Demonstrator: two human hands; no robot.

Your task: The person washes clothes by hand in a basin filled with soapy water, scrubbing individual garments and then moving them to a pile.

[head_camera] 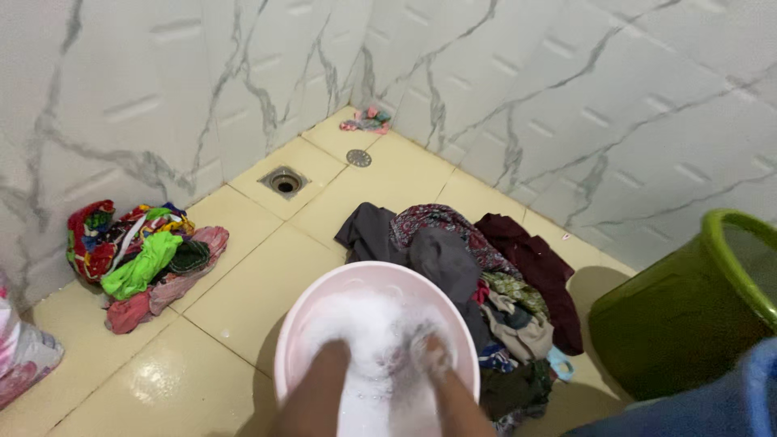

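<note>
A round pink basin (293, 332) full of white suds sits on the yellow tiled floor in front of me. Both my forearms reach down into it. My left hand (333, 356) is sunk in the foam on the left side, so its fingers are hidden. My right hand (430, 350) is covered in suds on the right side; it looks bunched, and whether it holds cloth I cannot tell.
A heap of dark and patterned clothes (486, 267) lies against the basin's right and far side. A bright pile of clothes (142, 259) sits at the left wall. A green bucket (688, 307) stands right, a blue rim (757, 388) beside it. A floor drain (285, 182) is further back.
</note>
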